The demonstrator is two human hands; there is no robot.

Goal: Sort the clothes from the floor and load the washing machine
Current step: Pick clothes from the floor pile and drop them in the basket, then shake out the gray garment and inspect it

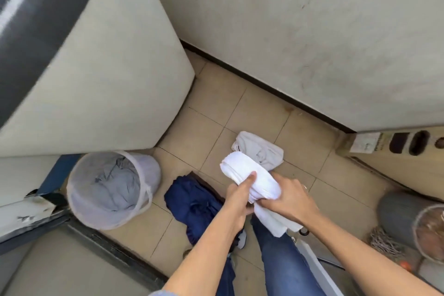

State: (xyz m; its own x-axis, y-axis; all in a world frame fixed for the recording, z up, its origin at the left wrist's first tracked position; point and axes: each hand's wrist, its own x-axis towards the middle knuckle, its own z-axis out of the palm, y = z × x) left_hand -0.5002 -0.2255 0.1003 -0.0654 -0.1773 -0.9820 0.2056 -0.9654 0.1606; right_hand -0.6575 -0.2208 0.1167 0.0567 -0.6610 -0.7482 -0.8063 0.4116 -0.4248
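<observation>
While we looked down from head height, much of the scene was blurred or cut off. The washer filled the upper left as a pale slab, its dark top band smeared, and we could not make out any door or opening on it. A grey pot with a bowl on it ran off the right edge, and a mop head lay beside it, partly hidden.

Both our hands met over the floor on a white cloth. Our left hand had its fingers curled round the rolled upper part, thumb pressed into the fabric. Our right hand wrapped the lower part from the other side, its fingertips hidden behind the cloth, so we could not see how far that grip closed beyond the curl of the knuckles. The loose end hung down over our right jeans leg.

Just beyond the cloth, a grey-white garment lay crumpled on the tiles, partly covered by it. A navy pile lay beside our left forearm, its near edge hidden by the arm. Left of that stood a mesh hamper with grey fabric inside, close against the washer's foot.
</observation>
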